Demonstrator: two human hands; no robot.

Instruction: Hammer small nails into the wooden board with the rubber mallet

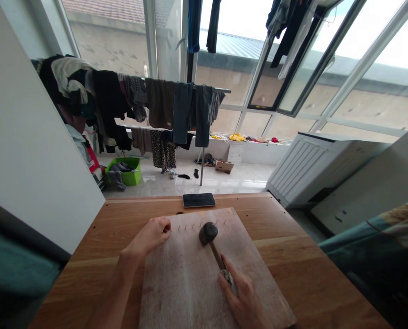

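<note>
A worn wooden board [190, 278] lies on a wooden table [293, 269]. Several small nails [193, 225] stand in a row near the board's far edge. My right hand [243, 297] grips the handle of a hammer [209, 234], whose dark head rests over the row of nails. My left hand [152, 235] is closed in a pinch at the left end of the row, fingertips on the board, apparently on a nail too small to make out.
A dark phone [199, 200] lies at the table's far edge. Beyond it a drying rack [169, 109] hangs with clothes, with a green basket [126, 171] on the floor. A white cabinet [314, 160] stands at right, a white wall panel [25, 151] at left.
</note>
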